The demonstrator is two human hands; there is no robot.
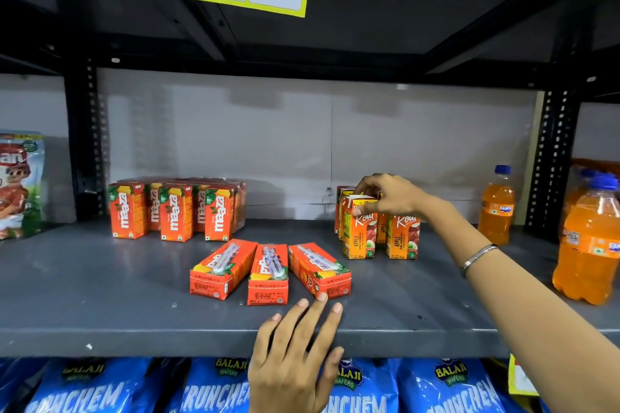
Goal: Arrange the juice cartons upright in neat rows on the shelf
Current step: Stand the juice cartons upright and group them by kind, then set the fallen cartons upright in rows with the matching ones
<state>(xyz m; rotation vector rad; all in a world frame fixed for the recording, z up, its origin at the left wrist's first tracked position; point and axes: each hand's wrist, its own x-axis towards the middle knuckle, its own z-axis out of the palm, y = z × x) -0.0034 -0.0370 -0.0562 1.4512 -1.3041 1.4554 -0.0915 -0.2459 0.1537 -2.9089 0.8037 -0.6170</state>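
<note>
Juice cartons on the grey shelf (100, 295) fall into three groups: orange-red Maaza cartons (174, 209) upright at the back left, three more Maaza cartons (268, 273) lying flat at mid-shelf with long axes running front to back and straws facing up, and orange apple cartons (379, 231) upright to the right. The right hand (389, 196) pinches the top of the front-left apple carton with thumb and fingers. The left hand (295, 355) lies open and empty on the shelf edge, one fingertip touching the rightmost flat carton.
</note>
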